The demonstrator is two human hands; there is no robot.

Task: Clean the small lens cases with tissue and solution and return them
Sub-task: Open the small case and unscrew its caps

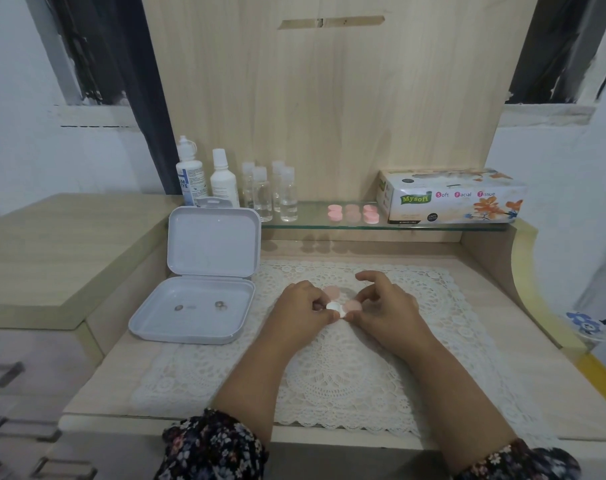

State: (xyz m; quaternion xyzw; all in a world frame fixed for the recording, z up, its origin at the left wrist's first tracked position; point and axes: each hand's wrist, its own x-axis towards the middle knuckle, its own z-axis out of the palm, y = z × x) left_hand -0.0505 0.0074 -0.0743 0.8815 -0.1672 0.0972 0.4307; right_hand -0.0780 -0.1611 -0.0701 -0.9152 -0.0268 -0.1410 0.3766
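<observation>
A: Nearest us are the floral sleeves [213, 445], then both hands meeting over the lace mat [346, 375] on the surface. What's each one doing?

B: The left hand [299, 306] has its fingers curled in, pinching a small white piece [334, 306], a cap or a bit of tissue, I can't tell which. The right hand [386, 308] pinches the pink lens case [352, 306] from the other side, forefinger arched above it. A second pink disc [331, 291] lies on the mat just behind.

A: How far along, would you say?

B: Early to middle, by my reading. Three more pairs of pink cases [352, 213] sit on the glass shelf [433, 226] beside the tissue box [450, 197]; whether cleaned or waiting, nothing shows. The solution bottles [204, 178] stand capped at the shelf's left, well apart from the hands.

A: And the open white box [197, 306]?

B: Lid up, two small rounded things in its tray. The case in hand must yet go back.
</observation>
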